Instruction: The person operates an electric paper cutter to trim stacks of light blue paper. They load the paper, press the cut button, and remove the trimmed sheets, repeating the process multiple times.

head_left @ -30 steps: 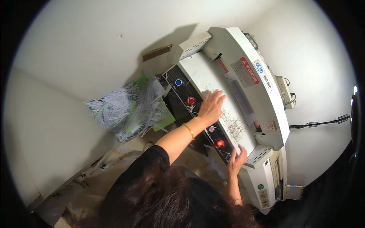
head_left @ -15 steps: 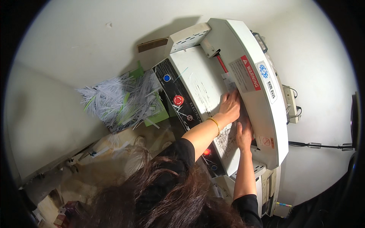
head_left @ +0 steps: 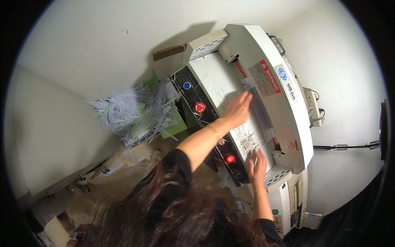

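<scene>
Left hand [head_left: 238, 110] and right hand [head_left: 258, 169] were loosely spread over the scuffed machine bed [head_left: 212, 74]; shredded paper [head_left: 127, 111] lay by the pale wall [head_left: 78, 49].

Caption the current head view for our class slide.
Left hand and right hand over the marked bed of an electric paper cutter, paper strips heaped to the left.

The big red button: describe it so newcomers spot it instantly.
Find the white machine, then the black strip along its left side. The red button sits there, just below the upper blue button. Unlike the glowing red light farther down, it bears white markings.
</scene>
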